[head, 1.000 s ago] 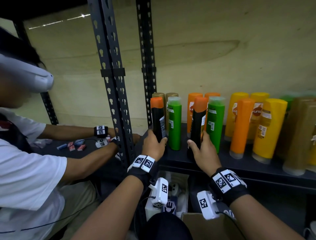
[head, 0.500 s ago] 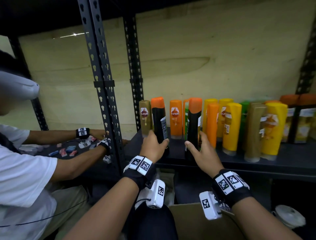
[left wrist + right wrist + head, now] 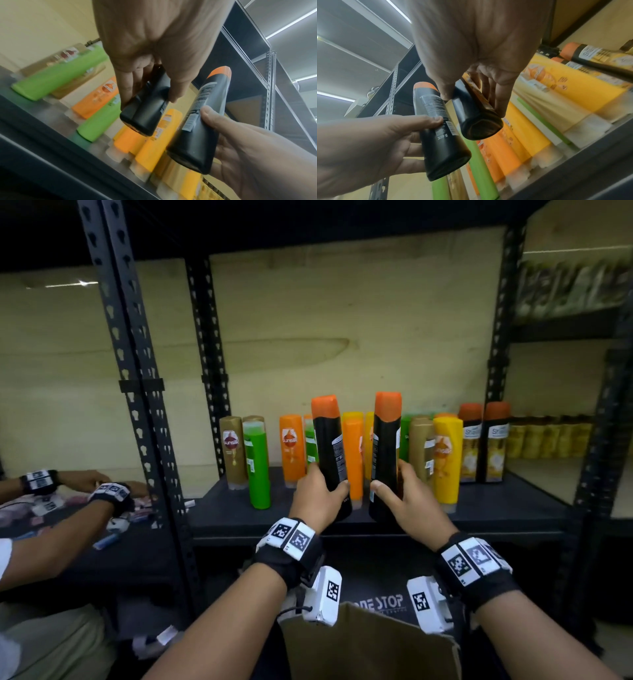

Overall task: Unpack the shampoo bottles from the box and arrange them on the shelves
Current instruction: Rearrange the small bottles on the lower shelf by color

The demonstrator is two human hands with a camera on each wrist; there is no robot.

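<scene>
Two black shampoo bottles with orange caps are held upright just above the front of the dark shelf point(image 3: 496, 508). My left hand point(image 3: 322, 487) grips the left bottle point(image 3: 330, 446) low on its body. My right hand point(image 3: 394, 484) grips the right bottle point(image 3: 385, 446) the same way. The left wrist view shows the left bottle's point(image 3: 145, 112) base off the shelf, and the right wrist view shows the same for the right bottle point(image 3: 476, 115). Behind them stand several shelved bottles: green point(image 3: 257, 467), orange point(image 3: 291, 446), yellow point(image 3: 445, 460) and gold point(image 3: 233, 450).
An open cardboard box point(image 3: 370, 642) sits below my wrists. Perforated black uprights point(image 3: 144, 405) frame the shelf's left side. Another person's hands point(image 3: 109, 494) work on small packets on the neighbouring shelf at left. Black-and-gold bottles point(image 3: 483, 446) stand at the shelf's right end.
Both hands have carried their black bottles rightward along the shelf front, away from the left upright, and lifted them slightly. The view has risen and widened.
</scene>
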